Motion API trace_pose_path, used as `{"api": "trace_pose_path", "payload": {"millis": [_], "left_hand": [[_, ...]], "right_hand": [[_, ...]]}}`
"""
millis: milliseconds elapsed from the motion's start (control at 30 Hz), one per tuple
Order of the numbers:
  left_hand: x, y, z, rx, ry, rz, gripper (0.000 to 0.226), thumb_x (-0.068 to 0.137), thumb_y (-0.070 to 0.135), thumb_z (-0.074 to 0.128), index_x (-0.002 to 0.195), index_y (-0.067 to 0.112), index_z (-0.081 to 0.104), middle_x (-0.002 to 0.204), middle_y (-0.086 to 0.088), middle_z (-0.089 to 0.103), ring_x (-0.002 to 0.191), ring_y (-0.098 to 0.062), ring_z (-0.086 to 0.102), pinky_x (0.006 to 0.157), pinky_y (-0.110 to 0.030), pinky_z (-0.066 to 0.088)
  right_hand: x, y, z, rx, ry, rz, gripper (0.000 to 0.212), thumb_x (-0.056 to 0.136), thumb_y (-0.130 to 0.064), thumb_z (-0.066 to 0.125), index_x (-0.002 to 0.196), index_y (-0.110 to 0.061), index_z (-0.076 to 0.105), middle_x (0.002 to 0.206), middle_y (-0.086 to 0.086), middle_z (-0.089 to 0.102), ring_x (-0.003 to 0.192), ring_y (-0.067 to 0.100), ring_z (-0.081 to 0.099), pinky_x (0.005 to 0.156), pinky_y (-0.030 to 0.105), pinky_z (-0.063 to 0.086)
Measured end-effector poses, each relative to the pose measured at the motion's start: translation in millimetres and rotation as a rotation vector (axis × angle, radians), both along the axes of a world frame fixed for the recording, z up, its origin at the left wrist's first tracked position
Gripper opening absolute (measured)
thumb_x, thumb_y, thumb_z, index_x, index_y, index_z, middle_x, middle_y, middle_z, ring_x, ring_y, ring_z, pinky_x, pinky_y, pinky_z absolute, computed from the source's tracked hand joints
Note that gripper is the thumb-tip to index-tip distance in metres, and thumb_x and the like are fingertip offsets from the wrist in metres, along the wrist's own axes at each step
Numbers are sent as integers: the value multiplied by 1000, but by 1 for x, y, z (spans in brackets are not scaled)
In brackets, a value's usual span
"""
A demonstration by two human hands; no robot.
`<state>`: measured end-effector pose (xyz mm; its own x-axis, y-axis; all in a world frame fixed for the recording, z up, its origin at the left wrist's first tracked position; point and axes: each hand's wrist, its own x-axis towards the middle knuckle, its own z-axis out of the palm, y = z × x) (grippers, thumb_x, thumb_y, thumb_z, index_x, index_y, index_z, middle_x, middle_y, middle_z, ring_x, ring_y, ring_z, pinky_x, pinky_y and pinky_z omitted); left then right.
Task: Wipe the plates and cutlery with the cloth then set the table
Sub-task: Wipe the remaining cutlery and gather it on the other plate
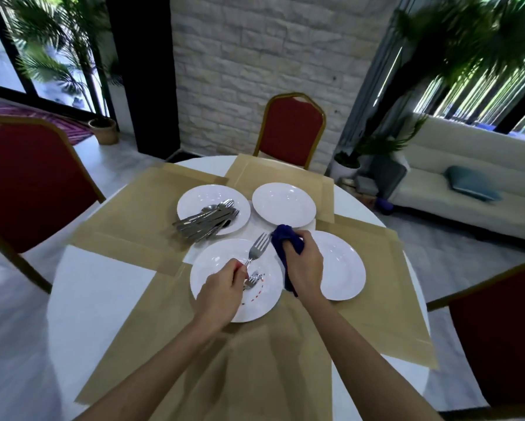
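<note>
Round table [97, 287]: left hand [221, 296] pinching fork [258, 249], tines pointing up-right toward navy cloth [287, 238] bunched in right hand [303, 265], just beside.

Directly under the left hand [221, 291] lies the near plate [218, 311], with a fork's reflection on its glaze. Ahead of that hand and slightly to its left, a plate [194, 205] loaded with a cutlery pile [208, 221] blocks the way, handles overhanging its near rim. The fork [256, 249] held up from the left hand leaves only a narrow gap to the right hand [303, 265] and its blue cloth [285, 238]. Beyond the right hand sits the far plate [284, 205]; just to its right, another plate [343, 265]. Left of the left hand, bare white table [103, 284] lies open. Toward the body from both hands, flat brown paper [255, 360] is unobstructed.
</note>
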<state>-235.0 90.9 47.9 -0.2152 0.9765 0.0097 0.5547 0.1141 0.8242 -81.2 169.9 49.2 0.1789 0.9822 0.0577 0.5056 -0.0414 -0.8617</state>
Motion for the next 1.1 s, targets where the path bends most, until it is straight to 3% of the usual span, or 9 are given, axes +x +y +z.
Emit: {"api": "trace_pose_path", "payload": {"millis": [133, 267, 367, 467, 567, 633, 767, 967, 1100], "left_hand": [[-4, 2, 9, -32, -123, -121, 28, 100, 28, 41, 74, 23, 51, 58, 12, 50, 52, -3, 44, 54, -24, 33], [-11, -1, 4, -128, -5, -193, 29, 100, 33, 40, 73, 30, 48, 51, 16, 51, 53, -5, 43, 58, -28, 34], [-15, 0, 6, -159, -91, -255, 22, 101, 27, 39, 85, 34, 53, 64, 14, 61, 58, -5, 51, 64, -24, 40], [-14, 6, 10, -232, -396, -324, 23, 101, 11, 39, 111, 28, 51, 95, 4, 70, 70, -8, 58, 66, -17, 47], [-6, 13, 16, -327, -824, -197, 19, 97, 1, 44, 110, 11, 52, 101, -7, 68, 77, -19, 62, 64, -24, 54], [-1, 18, 20, -360, -983, -60, 8, 96, 5, 49, 104, 6, 51, 97, -11, 68, 75, -24, 64, 65, -30, 57], [1, 30, 20, -322, -937, 67, 17, 96, 19, 53, 102, 3, 51, 89, -11, 68, 70, -21, 65, 65, -30, 58], [10, 39, 14, -270, -711, 56, 18, 89, 20, 61, 76, 15, 49, 91, -2, 59, 88, -17, 51, 75, -28, 39], [10, 43, 11, -257, -749, 36, 17, 87, 19, 64, 76, 17, 51, 87, 3, 60, 86, -15, 51, 77, -28, 37]], "right_hand": [[-9, -16, 20, -543, 861, 8, 34, 94, -43, 53, 84, -13, 62, 67, 5, 62, 51, 15, 57, 50, 19, 44], [-11, -27, 30, -678, 1157, 30, 36, 96, -41, 51, 82, -10, 60, 54, 1, 60, 35, 12, 53, 34, 17, 38], [-5, -24, 24, -631, 1094, -21, 32, 91, -37, 59, 72, -12, 58, 47, -2, 47, 31, 10, 40, 33, 16, 30], [-2, -19, 13, -527, 1050, -14, 27, 93, -36, 56, 80, -14, 63, 49, -4, 51, 37, 8, 41, 42, 22, 30], [5, -20, -6, -472, 1019, -64, 24, 90, -33, 57, 93, -12, 67, 63, -2, 57, 44, 8, 45, 49, 24, 33], [12, -27, -13, -515, 1034, -86, 21, 89, -32, 56, 82, -13, 62, 57, -1, 51, 44, 11, 40, 50, 25, 30], [17, -38, -15, -570, 895, -75, 30, 96, -35, 50, 82, -13, 65, 57, 0, 59, 47, 12, 50, 53, 26, 37], [14, -42, -18, -500, 622, 222, 31, 92, -41, 54, 106, -17, 66, 105, 6, 70, 88, 19, 64, 75, 28, 48], [6, -48, -10, -460, 592, 362, 22, 93, -28, 59, 111, -15, 59, 94, 2, 68, 76, 12, 60, 68, 22, 45]]}}
